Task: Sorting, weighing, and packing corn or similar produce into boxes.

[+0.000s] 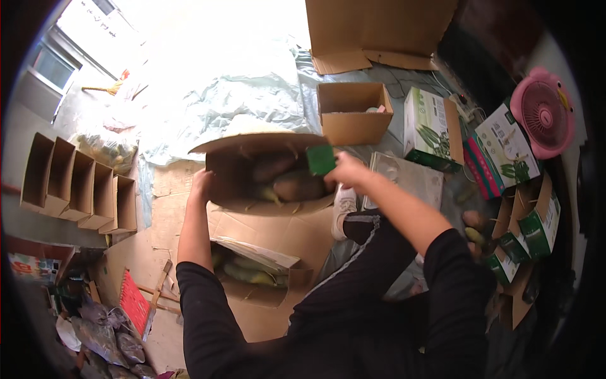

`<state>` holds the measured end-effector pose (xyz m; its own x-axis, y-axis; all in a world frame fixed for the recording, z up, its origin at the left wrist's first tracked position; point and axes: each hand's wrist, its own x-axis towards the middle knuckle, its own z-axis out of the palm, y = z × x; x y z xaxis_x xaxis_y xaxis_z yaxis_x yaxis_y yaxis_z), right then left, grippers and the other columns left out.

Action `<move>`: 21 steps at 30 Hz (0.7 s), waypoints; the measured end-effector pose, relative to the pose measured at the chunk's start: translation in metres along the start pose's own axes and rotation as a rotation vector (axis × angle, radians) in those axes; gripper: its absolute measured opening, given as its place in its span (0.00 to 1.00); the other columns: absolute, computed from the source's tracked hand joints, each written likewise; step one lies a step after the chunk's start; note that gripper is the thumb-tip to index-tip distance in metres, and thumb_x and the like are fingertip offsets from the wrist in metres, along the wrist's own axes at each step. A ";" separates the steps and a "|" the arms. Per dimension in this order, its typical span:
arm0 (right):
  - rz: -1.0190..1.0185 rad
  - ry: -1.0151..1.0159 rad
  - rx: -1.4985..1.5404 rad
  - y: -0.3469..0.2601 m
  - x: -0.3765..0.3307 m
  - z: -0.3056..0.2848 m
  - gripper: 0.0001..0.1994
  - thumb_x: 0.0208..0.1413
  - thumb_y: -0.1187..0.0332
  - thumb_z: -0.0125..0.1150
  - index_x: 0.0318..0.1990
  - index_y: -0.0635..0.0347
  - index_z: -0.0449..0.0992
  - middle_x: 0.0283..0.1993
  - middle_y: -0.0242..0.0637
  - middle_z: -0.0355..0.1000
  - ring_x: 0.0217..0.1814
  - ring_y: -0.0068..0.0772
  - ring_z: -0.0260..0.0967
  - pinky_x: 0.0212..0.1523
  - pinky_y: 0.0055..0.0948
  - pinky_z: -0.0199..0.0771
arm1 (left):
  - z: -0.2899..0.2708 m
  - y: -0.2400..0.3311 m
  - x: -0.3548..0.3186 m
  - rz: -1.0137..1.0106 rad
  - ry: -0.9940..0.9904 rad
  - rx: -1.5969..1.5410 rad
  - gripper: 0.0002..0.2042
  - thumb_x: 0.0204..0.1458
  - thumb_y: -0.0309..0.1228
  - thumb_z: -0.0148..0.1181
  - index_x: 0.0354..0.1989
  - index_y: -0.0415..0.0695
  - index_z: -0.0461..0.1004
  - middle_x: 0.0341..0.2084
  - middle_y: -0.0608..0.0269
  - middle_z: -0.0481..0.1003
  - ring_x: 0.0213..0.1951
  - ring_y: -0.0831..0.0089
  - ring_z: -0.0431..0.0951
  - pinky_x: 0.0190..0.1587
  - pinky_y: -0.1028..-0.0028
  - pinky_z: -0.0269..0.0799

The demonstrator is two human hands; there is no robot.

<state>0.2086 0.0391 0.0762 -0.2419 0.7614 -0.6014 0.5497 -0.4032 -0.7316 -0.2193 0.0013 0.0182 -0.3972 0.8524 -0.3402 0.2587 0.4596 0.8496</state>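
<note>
My left hand (201,184) grips the left wall of an open brown cardboard box (224,165) that lies tilted on the floor in front of me. Inside it lie brownish-green, husked oblong vegetables (295,186). My right hand (347,169) is at the box's right edge, pinching a small green square piece (321,159) at the box's rim. Both arms wear black sleeves pushed up to the elbow. A second open box (265,278) holding green-yellow produce sits below, near my left elbow.
An empty brown box (353,114) stands beyond the held box. White-and-green printed cartons (432,129) lie at the right, with a pink fan (543,112). A row of open brown boxes (79,186) lines the left. Pale plastic sheeting (214,95) covers the floor behind.
</note>
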 end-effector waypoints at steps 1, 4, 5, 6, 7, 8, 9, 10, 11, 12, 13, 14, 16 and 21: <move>0.084 -0.016 -0.006 -0.008 -0.001 0.021 0.35 0.39 0.68 0.67 0.56 0.60 0.54 0.41 0.39 0.68 0.40 0.32 0.65 0.28 0.34 0.69 | -0.007 -0.012 0.002 -0.125 0.036 -0.112 0.05 0.50 0.28 0.51 0.28 0.43 0.72 0.18 0.66 0.69 0.21 0.74 0.69 0.24 0.74 0.64; 0.174 -0.151 0.009 -0.005 0.002 0.085 0.37 0.39 0.65 0.68 0.56 0.61 0.52 0.44 0.44 0.66 0.37 0.36 0.66 0.27 0.35 0.71 | -0.050 -0.058 0.010 -0.264 0.157 0.059 0.07 0.54 0.32 0.50 0.29 0.42 0.72 0.16 0.67 0.67 0.19 0.75 0.66 0.24 0.74 0.64; 0.163 -0.268 0.029 -0.001 0.001 0.108 0.40 0.38 0.64 0.68 0.56 0.62 0.50 0.46 0.49 0.65 0.33 0.39 0.67 0.26 0.35 0.73 | -0.083 -0.083 0.006 -0.248 0.160 0.109 0.09 0.53 0.33 0.52 0.32 0.39 0.72 0.20 0.63 0.70 0.22 0.71 0.69 0.26 0.70 0.66; 0.160 -0.349 0.070 0.015 0.007 0.135 0.39 0.38 0.64 0.68 0.56 0.62 0.50 0.45 0.47 0.65 0.35 0.38 0.67 0.28 0.37 0.73 | -0.107 -0.103 0.004 -0.222 0.157 0.163 0.13 0.53 0.35 0.54 0.35 0.35 0.73 0.23 0.59 0.72 0.25 0.67 0.71 0.28 0.66 0.68; 0.171 -0.416 0.108 0.033 0.012 0.155 0.38 0.39 0.65 0.68 0.55 0.61 0.50 0.44 0.46 0.65 0.36 0.38 0.66 0.29 0.39 0.73 | -0.109 -0.118 0.004 -0.221 0.190 0.244 0.15 0.52 0.35 0.55 0.39 0.33 0.72 0.28 0.52 0.75 0.29 0.62 0.74 0.33 0.64 0.70; 0.226 -0.383 0.156 0.050 0.008 0.167 0.36 0.39 0.66 0.68 0.55 0.61 0.52 0.43 0.44 0.66 0.38 0.39 0.66 0.31 0.41 0.73 | -0.091 -0.129 0.003 -0.194 0.194 0.432 0.19 0.50 0.36 0.57 0.44 0.32 0.71 0.35 0.46 0.76 0.36 0.58 0.76 0.39 0.64 0.71; 0.299 -0.323 0.213 0.070 0.008 0.170 0.34 0.39 0.66 0.68 0.54 0.61 0.54 0.42 0.43 0.66 0.39 0.40 0.66 0.32 0.44 0.73 | -0.047 -0.132 0.003 -0.139 0.246 0.652 0.19 0.48 0.36 0.59 0.44 0.33 0.72 0.36 0.44 0.75 0.41 0.57 0.76 0.43 0.65 0.71; 0.292 -0.424 0.177 0.062 -0.006 0.185 0.33 0.40 0.67 0.67 0.53 0.61 0.57 0.44 0.43 0.66 0.41 0.41 0.66 0.33 0.44 0.73 | -0.082 -0.147 -0.011 -0.161 0.178 0.744 0.20 0.48 0.36 0.60 0.45 0.34 0.71 0.38 0.44 0.75 0.42 0.55 0.75 0.44 0.64 0.70; 0.286 -0.521 0.140 0.055 -0.015 0.196 0.31 0.40 0.67 0.67 0.53 0.61 0.60 0.46 0.42 0.66 0.43 0.42 0.66 0.33 0.45 0.74 | -0.114 -0.157 -0.022 -0.187 0.104 0.834 0.21 0.47 0.36 0.60 0.46 0.35 0.70 0.40 0.44 0.74 0.44 0.53 0.75 0.46 0.63 0.70; 0.217 -0.485 0.055 0.048 -0.027 0.190 0.26 0.43 0.67 0.63 0.52 0.55 0.64 0.42 0.38 0.67 0.36 0.33 0.65 0.21 0.34 0.71 | -0.106 -0.158 -0.021 -0.189 0.091 0.822 0.21 0.47 0.36 0.60 0.46 0.35 0.70 0.40 0.44 0.74 0.44 0.53 0.75 0.46 0.63 0.70; 0.245 -0.447 0.063 0.053 -0.021 0.178 0.26 0.43 0.67 0.63 0.52 0.55 0.64 0.42 0.38 0.67 0.36 0.33 0.65 0.21 0.34 0.71 | -0.081 -0.145 -0.011 -0.212 0.025 0.663 0.23 0.46 0.37 0.62 0.48 0.36 0.69 0.41 0.42 0.73 0.46 0.51 0.73 0.47 0.62 0.69; 0.202 -0.432 0.004 0.055 -0.016 0.164 0.27 0.43 0.66 0.63 0.54 0.54 0.64 0.44 0.39 0.67 0.37 0.34 0.66 0.21 0.35 0.71 | -0.064 -0.135 -0.005 -0.242 -0.029 0.515 0.25 0.45 0.37 0.63 0.50 0.36 0.68 0.43 0.41 0.72 0.47 0.49 0.72 0.48 0.61 0.69; 0.066 -0.450 -0.113 0.046 -0.002 0.152 0.28 0.42 0.65 0.61 0.55 0.54 0.65 0.44 0.41 0.69 0.35 0.33 0.69 0.21 0.33 0.71 | -0.084 -0.138 0.000 -0.162 0.040 0.669 0.27 0.44 0.39 0.64 0.51 0.36 0.66 0.43 0.40 0.72 0.47 0.48 0.71 0.48 0.60 0.69; -0.175 -0.340 0.029 0.007 -0.008 0.064 0.22 0.44 0.65 0.57 0.49 0.65 0.71 0.33 0.38 0.72 0.30 0.26 0.68 0.25 0.25 0.70 | -0.065 -0.121 -0.006 -0.010 -0.062 0.605 0.22 0.47 0.39 0.61 0.42 0.31 0.70 0.35 0.41 0.75 0.37 0.51 0.76 0.38 0.60 0.71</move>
<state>0.1628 -0.0021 0.0553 -0.5841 0.6102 -0.5353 0.4548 -0.3003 -0.8385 -0.3058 -0.0752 -0.0560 -0.3552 0.8516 -0.3854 0.7170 0.5128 0.4722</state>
